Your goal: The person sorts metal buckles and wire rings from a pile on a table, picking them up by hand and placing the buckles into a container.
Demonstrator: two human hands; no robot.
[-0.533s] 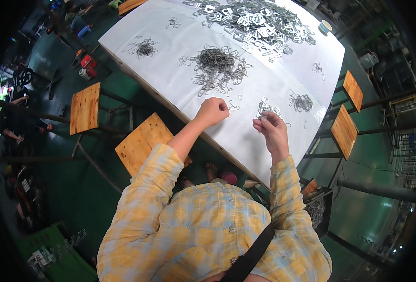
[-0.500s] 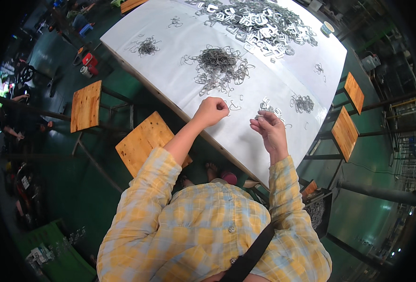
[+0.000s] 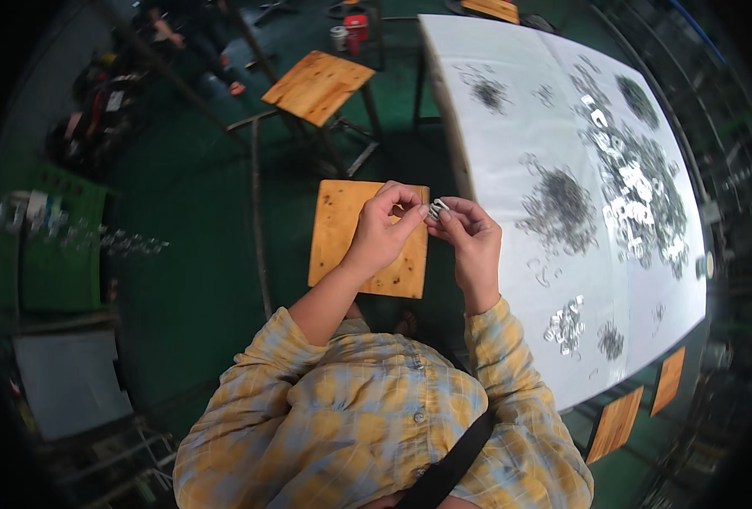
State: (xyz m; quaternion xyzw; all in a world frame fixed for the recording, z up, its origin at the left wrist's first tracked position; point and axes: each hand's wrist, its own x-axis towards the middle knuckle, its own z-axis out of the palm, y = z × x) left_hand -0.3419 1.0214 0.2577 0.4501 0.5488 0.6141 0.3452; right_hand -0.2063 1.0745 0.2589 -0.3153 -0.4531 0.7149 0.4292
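Observation:
Over the wooden stool [image 3: 328, 276] in front of me, my two hands almost meet. Between the thumb and fingers of my right hand [image 3: 475, 246] sit a few small silver looped metal pieces [image 3: 436, 209]. My left hand [image 3: 382, 231] is closed in a pinch, its fingertips right beside these pieces. Whatever lies inside that pinch is too small to make out. On the white-covered table [image 3: 512, 153] to my right lie a dark heap of thin bent wire pieces [image 3: 560, 204] and a small cluster of silver metal pieces [image 3: 565, 327].
A large heap of silver metal pieces [image 3: 635, 195] spreads along the table's far side. Another wooden stool [image 3: 318, 87] stands ahead. Green crates [image 3: 62, 237] are at the left. More wooden stools [image 3: 615, 422] stand beyond the table's near right edge. A person [image 3: 193, 38] is at the upper left.
My view has swung left, so the table now lies to my right. Both hands have left the tabletop and come together over the stool at the metal pieces.

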